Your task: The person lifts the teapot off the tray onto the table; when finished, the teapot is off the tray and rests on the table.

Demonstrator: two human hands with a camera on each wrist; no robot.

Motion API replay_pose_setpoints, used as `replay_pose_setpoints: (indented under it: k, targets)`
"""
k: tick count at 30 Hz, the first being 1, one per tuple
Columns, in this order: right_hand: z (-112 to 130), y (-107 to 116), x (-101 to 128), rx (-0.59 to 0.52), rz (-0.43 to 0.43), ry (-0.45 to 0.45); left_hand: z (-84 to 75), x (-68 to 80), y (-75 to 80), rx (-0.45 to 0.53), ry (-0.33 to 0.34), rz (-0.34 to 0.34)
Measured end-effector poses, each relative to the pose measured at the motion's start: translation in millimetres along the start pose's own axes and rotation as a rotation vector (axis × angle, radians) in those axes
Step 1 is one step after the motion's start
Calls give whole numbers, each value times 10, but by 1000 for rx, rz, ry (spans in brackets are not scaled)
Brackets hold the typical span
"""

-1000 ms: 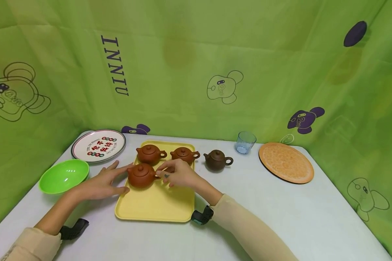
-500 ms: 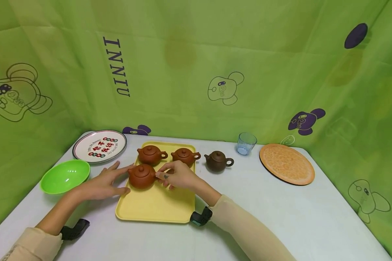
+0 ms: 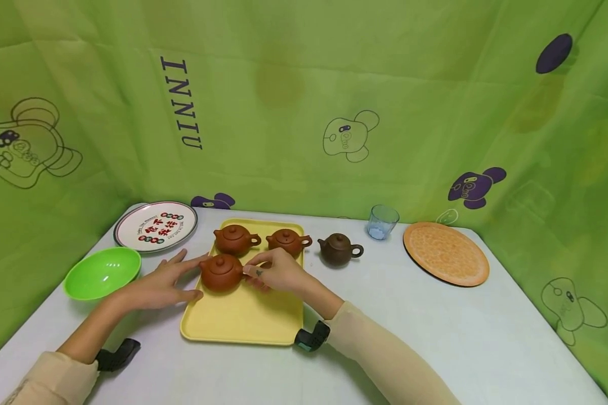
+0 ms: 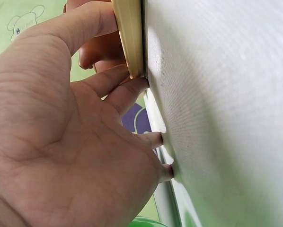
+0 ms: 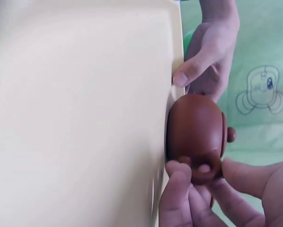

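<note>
On the yellow tray (image 3: 243, 320) a reddish-brown clay teapot (image 3: 222, 274) sits upright near the left rim. My right hand (image 3: 278, 273) pinches its handle, which the fingers mostly cover; the right wrist view shows thumb and fingers about the handle of this teapot (image 5: 196, 132). Spread along the tray's left rim is my left hand (image 3: 159, 284), its thumb and forefinger touching the edge near the spout. In the left wrist view, other fingertips of the left hand (image 4: 75, 132) rest on the tabletop. Behind stand two more clay teapots, one left (image 3: 233, 240) and one right (image 3: 286, 241).
Right of the tray stands a dark brown teapot (image 3: 337, 250). Beyond it are a clear blue glass (image 3: 382, 222) and a round orange mat (image 3: 446, 253). A green bowl (image 3: 103, 273) and a patterned white plate (image 3: 137, 228) lie on the left.
The right fingers have moved in on the handle, hiding a part that showed a second ago. The left hand and the teapots have stayed in place.
</note>
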State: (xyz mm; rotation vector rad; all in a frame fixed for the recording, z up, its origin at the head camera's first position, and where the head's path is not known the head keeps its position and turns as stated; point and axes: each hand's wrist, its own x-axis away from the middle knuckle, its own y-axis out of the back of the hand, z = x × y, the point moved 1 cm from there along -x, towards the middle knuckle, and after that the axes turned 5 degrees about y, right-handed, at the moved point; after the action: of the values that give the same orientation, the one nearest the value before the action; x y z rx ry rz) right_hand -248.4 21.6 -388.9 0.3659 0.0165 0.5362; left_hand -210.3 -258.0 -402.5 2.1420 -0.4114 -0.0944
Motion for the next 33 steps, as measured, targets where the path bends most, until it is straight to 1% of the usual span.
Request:
replay_pose_setpoints:
  k: [8,25,33]
  targets:
    - [-5,6,2,-51,-38,-11,-31,-12,21,4,-9,-6]
    - [-23,37,15,-67,-34,25,-15,1,16,-11,-19,-13]
    - [17,92,114,-86,-32,26,-22,-3,3,-5,-36,-16]
